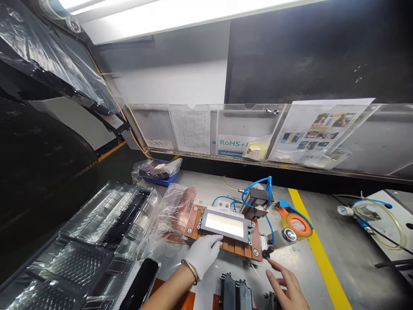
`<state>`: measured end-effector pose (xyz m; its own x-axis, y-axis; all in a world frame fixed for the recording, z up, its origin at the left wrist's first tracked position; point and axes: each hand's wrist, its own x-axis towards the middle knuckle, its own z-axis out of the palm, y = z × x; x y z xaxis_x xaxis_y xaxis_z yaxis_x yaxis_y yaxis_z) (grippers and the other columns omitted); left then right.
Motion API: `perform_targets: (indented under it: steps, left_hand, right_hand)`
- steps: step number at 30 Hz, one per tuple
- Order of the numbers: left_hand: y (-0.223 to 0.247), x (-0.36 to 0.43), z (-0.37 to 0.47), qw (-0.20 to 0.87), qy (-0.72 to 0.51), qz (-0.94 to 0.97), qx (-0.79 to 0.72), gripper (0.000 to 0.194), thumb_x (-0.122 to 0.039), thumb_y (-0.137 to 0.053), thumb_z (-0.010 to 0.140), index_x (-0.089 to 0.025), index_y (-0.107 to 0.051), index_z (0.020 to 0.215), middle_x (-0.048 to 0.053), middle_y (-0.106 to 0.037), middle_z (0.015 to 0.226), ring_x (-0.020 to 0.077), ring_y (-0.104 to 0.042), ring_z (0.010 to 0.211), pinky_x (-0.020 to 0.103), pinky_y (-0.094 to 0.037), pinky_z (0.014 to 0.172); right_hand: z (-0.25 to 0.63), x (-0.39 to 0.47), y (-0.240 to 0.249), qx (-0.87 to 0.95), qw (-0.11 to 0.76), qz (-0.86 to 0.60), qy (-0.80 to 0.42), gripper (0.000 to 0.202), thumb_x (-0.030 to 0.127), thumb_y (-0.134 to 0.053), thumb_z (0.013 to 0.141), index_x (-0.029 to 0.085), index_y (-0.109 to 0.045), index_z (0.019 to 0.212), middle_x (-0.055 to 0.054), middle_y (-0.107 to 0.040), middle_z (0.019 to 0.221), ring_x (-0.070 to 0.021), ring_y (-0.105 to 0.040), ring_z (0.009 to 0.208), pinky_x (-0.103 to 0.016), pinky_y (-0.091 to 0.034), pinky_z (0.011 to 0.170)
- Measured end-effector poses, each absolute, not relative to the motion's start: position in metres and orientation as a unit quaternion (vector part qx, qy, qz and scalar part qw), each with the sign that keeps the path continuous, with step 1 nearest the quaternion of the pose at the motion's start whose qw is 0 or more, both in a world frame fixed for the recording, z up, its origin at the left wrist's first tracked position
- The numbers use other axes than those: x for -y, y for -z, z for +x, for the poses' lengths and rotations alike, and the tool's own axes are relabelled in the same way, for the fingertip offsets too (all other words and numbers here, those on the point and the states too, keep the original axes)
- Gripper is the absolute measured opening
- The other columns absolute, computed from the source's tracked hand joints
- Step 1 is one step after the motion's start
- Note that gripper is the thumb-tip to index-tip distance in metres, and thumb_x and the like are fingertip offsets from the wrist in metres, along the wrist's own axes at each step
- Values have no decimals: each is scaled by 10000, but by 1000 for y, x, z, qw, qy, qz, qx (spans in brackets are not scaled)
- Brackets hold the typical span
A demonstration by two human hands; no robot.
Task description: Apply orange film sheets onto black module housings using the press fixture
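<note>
A brown fixture sits on the metal bench, with a dark frame around a pale, bright panel lying in it. My left hand, in a white glove, rests at the fixture's front edge beside the frame, fingers apart and stretched out. Bare and with its fingers apart, my right hand is just below a black knob at the fixture's right side. Nothing shows in its fingers. Black moulded parts stand on the bench between my hands.
Clear plastic trays fill the left, one holding black parts. A phone lies beside them. Right of the fixture are a metal-topped bottle and an orange tape dispenser. Blue air hoses rise behind; a blue bin stands back left.
</note>
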<state>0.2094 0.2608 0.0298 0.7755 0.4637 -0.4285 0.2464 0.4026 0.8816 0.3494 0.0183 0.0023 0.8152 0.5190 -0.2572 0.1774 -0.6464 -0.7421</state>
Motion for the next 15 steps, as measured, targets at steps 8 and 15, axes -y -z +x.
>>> perform_targets:
  steps: [8, 15]
  left_hand:
    - [-15, -256, 229, 600, -140, 765, -188, 673, -210, -653, 722, -210, -500, 1378, 63, -338, 1522, 297, -148, 1465, 417, 96, 1184]
    - [-5, -261, 224, 483, -107, 852, -173, 696, -314, -617, 802, -169, -391, 1445, 91, -265, 1548, 309, -134, 1467, 443, 81, 1183]
  right_hand:
    - [397, -46, 0, 343, 239, -900, -124, 524, 546, -365, 870, 205, -566, 1214, -142, -529, 1321, -324, -589, 1130, -487, -505, 911]
    - [392, -43, -23, 354, 159, -912, -132, 552, 519, -316, 852, 193, -605, 1192, -117, -629, 1255, -393, -666, 929, -554, -517, 729]
